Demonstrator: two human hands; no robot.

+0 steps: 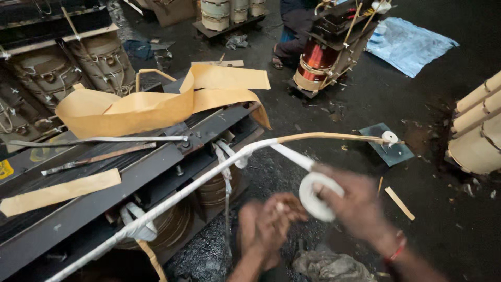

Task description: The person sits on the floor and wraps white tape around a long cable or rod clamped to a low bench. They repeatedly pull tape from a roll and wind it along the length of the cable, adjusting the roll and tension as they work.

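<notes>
- Right hand [355, 201]: clenched round white cloth tape roll [315, 196], just right of dark steel transformer frame [156, 167]; blurred.
- Left hand [269, 224]: below frame's right end, touching roll's edge; fingers curled, grip can't tell – too blurred.
- Tape strip running from roll up-left to long thin lead bar [209, 175] sticking out of frame; bar's near part wrapped white, far part bare tan w/ small white tape wad at tip [389, 137].
- Handling, prob.: roll light, soft, non-slip; best held by rim w/ strip taut. Bar stiff, slightly springy.
- On top of frame: curled tan insulating paper sheets [156, 107].
- Containers: none seen nr frame.
</notes>
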